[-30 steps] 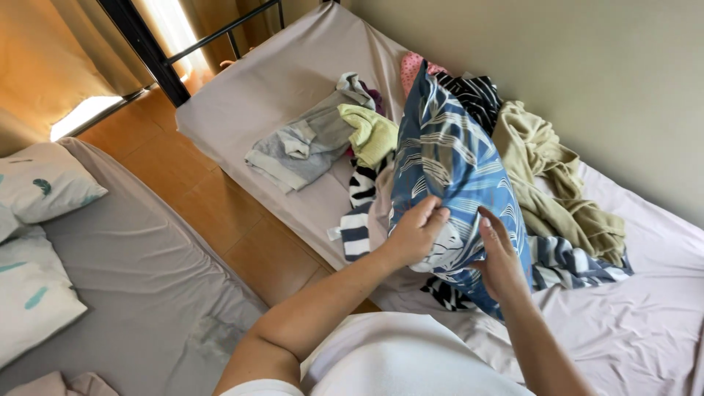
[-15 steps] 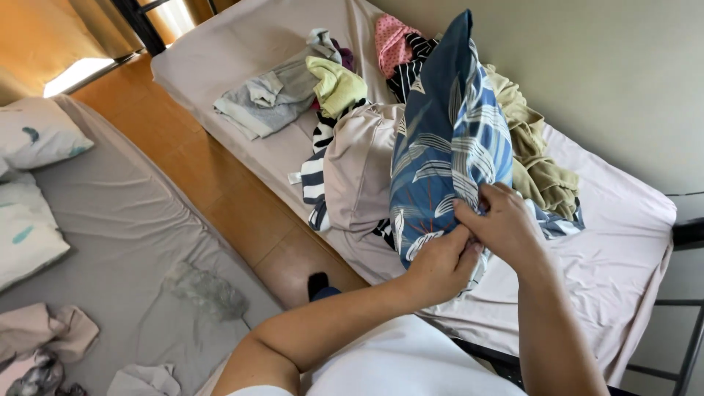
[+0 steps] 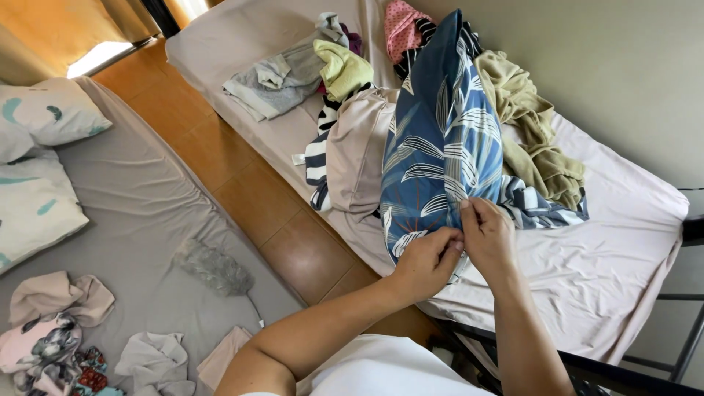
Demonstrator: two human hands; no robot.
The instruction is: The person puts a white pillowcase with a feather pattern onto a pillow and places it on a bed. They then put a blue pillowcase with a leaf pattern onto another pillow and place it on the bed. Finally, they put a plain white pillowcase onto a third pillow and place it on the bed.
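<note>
Head view: left hand (image 3: 424, 262) and right hand (image 3: 488, 236) pinch soft blue leaf-print pillowcase (image 3: 440, 147), puffed, upright on bed (image 3: 601, 271); grip now lower, hands closer together.

White top (short-sleeved), bare forearms

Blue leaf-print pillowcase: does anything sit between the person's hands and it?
Nothing visible does. Both the left hand and right hand already pinch the lower edge of the blue leaf-print pillowcase, which stands upright over the clothes pile on the bed.
</note>
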